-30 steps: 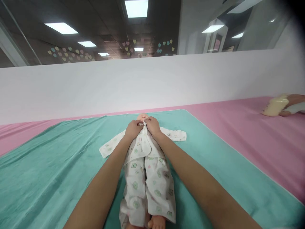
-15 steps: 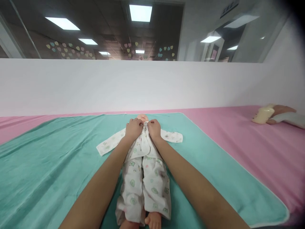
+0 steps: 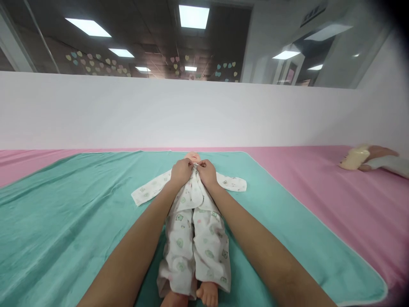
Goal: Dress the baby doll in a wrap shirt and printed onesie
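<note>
A baby doll [image 3: 193,156] lies on its back, its feet toward me. It wears a white printed shirt [image 3: 187,197] and matching trousers [image 3: 180,243]. The shirt's sleeves stretch out to both sides. At the neck of the shirt, my left hand [image 3: 182,171] pinches the collar edge from the left. My right hand [image 3: 207,172] grips the collar from the right, its fingertips close to those of the left. Whatever fastener may be between the fingertips is too small to make out. Most of the doll's head is foreshortened behind the hands.
Under the doll spreads a green blanket [image 3: 96,221] over a pink sheet [image 3: 319,179]. Far right, another person's hand [image 3: 381,151] rests by a pale yellow object [image 3: 354,157]. A white wall [image 3: 159,113] with glass above it stands behind.
My hands stay at the collar, shifting only slightly, with the fingertips parting a little and closing in again. The camera view tilts. The pale yellow object appears a little lower in view.
</note>
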`<state>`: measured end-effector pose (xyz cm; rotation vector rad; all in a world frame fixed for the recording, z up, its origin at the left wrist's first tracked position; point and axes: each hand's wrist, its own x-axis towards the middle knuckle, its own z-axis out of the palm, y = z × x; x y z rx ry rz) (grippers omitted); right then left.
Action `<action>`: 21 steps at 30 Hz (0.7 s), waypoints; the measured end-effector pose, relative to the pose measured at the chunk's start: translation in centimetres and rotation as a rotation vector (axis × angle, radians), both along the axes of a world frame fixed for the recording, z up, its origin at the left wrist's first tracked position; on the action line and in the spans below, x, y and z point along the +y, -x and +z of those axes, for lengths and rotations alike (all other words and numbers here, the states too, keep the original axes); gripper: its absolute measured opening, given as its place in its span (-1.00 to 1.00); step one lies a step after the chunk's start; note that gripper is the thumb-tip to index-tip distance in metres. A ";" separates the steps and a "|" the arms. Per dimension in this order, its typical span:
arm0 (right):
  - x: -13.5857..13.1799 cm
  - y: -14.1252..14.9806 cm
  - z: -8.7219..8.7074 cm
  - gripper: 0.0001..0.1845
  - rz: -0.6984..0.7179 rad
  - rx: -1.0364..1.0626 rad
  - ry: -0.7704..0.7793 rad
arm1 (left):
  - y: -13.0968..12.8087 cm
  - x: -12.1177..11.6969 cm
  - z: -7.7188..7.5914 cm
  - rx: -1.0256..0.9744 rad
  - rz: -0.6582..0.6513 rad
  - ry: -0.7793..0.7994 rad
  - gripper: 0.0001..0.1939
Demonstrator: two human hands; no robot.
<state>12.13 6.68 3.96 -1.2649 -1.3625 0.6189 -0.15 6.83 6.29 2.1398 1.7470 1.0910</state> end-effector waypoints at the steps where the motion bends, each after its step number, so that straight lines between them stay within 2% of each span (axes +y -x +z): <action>1: 0.0 0.0 0.0 -0.90 -0.001 0.000 -0.001 | 0.2 0.1 0.0 -0.077 -0.021 0.013 -0.87; 5: -0.2 0.2 0.1 -0.89 0.017 0.005 -0.021 | 0.8 0.4 0.0 -0.407 -0.110 0.122 -0.84; 8: -0.4 0.2 0.1 -0.89 0.032 0.016 -0.050 | 0.8 0.2 0.2 -0.582 -0.140 0.185 -0.83; 15: -0.9 0.0 0.4 -0.88 0.018 0.023 -0.060 | 0.6 0.3 0.1 -0.570 -0.136 0.169 -0.82; 21: -0.2 0.2 -0.2 -0.82 0.054 -0.006 -0.070 | 0.7 0.4 -0.3 -0.550 -0.142 0.137 -0.79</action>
